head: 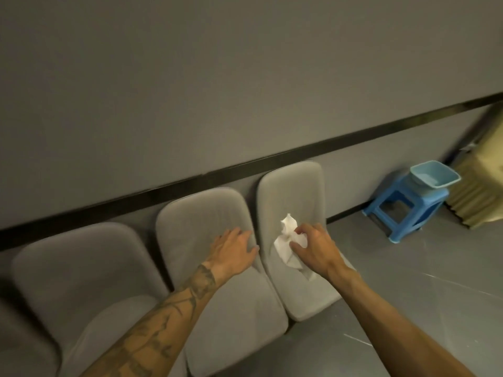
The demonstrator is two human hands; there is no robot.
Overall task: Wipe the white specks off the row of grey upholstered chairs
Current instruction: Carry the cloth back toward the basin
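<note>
A row of grey upholstered chairs stands against the wall. My right hand (313,247) grips a crumpled white tissue (287,240) and holds it against the lower backrest of the rightmost chair (292,197). My left hand (234,250) rests flat, fingers spread, on the right edge of the middle chair (201,221), near where backrest meets seat. Further left stands another chair (79,265). No white specks are distinguishable on the fabric in this blurred view.
A grey wall with a black horizontal strip (245,164) runs behind the chairs. To the right, a blue plastic stool (402,210) carries a light blue basin (435,175). Brown cardboard (481,186) leans in the far right corner. Grey floor (408,295) extends right of the chairs.
</note>
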